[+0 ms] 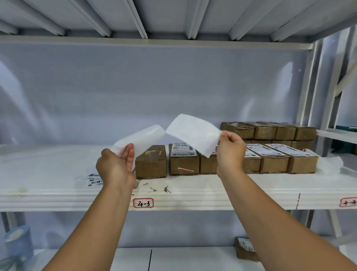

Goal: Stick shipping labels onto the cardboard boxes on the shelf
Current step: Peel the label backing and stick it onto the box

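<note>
My right hand [230,151] pinches a white shipping label [194,132] by its lower right corner, held up in front of the boxes. My left hand [115,166] holds the glossy backing sheet [139,139], which meets the label at one corner. On the white shelf [53,194] stands a front row of brown cardboard boxes. The leftmost box [151,162] has a bare top. The box beside it [184,161] and the boxes at the right [276,157] carry labels. My right hand hides part of one box.
More loose labels [93,179] lie on the shelf left of my left hand. A second row of boxes [269,130] stands at the back right. Crumpled backing paper [328,163] lies at the far right. Tape rolls [16,247] and a small box [246,249] sit on the lower shelf.
</note>
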Demonstrator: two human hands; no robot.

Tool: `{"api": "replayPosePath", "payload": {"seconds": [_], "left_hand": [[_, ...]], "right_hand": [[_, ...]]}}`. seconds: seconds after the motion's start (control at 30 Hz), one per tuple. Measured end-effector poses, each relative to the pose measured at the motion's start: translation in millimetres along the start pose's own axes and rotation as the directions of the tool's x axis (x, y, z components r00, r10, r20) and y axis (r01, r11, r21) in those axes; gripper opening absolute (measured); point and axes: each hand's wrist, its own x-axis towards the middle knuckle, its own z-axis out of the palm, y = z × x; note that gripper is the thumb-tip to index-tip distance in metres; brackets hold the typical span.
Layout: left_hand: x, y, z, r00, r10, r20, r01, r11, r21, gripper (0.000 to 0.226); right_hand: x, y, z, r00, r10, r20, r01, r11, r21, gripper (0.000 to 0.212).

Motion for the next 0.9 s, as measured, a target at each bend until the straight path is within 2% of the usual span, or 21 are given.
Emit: {"api": "replayPosePath", "payload": {"seconds": [0.07, 0.17, 0.27, 0.37, 0.43, 0.53, 0.6, 0.63, 0.7, 0.8, 0.83, 0.9], "left_hand": [[1, 2, -2, 1.0, 0.017, 0.003, -0.017, 1.0, -0.003, 0.022], [1, 0, -2, 0.998, -0.012, 0.061, 0.009, 0.999, 0.044, 0.02], [-6, -7, 0, 0.978, -0.056, 0.199, 0.019, 0.982, 0.186, 0.011], [-22, -18, 7, 0.916, -0.148, 0.374, 0.01, 0.938, 0.348, 0.01], [-32, -26, 11, 0.877, -0.186, 0.443, -0.065, 0.867, 0.494, 0.014], [-44, -31, 15, 0.822, -0.262, 0.506, -0.225, 0.666, 0.711, 0.007], [-49, -33, 16, 0.796, -0.292, 0.531, -0.29, 0.585, 0.757, 0.01], [-51, -32, 17, 0.787, -0.296, 0.541, -0.292, 0.593, 0.75, 0.012], [-51, -31, 19, 0.791, -0.289, 0.539, -0.224, 0.683, 0.695, 0.019], [-49, -26, 21, 0.811, -0.321, 0.489, 0.021, 0.852, 0.524, 0.016], [-45, -24, 21, 0.821, -0.333, 0.464, 0.082, 0.873, 0.482, 0.016], [-38, -24, 21, 0.824, -0.359, 0.438, 0.113, 0.863, 0.493, 0.031]], "right_hand": [[2, -4, -2, 0.997, 0.004, -0.072, 0.0, 0.998, 0.064, 0.018], [0, -10, -1, 0.994, -0.033, -0.106, 0.044, 0.994, 0.102, 0.019], [-9, -18, 5, 0.99, -0.13, -0.062, 0.136, 0.985, 0.106, 0.022], [-24, -24, 15, 0.976, -0.214, 0.044, 0.207, 0.971, 0.123, 0.023], [-35, -22, 21, 0.946, -0.295, 0.137, 0.285, 0.955, 0.087, 0.023], [-49, -15, 28, 0.852, -0.435, 0.29, 0.473, 0.878, -0.073, 0.015], [-56, -10, 29, 0.792, -0.486, 0.369, 0.566, 0.811, -0.148, 0.01], [-58, -8, 29, 0.774, -0.501, 0.388, 0.595, 0.786, -0.17, 0.01], [-62, -5, 28, 0.751, -0.518, 0.41, 0.624, 0.759, -0.183, 0.011], [-62, 1, 26, 0.723, -0.535, 0.436, 0.655, 0.731, -0.191, 0.011], [-61, 3, 25, 0.709, -0.542, 0.452, 0.671, 0.716, -0.194, 0.012], [-60, 7, 23, 0.66, -0.557, 0.504, 0.718, 0.664, -0.207, 0.015]]}}
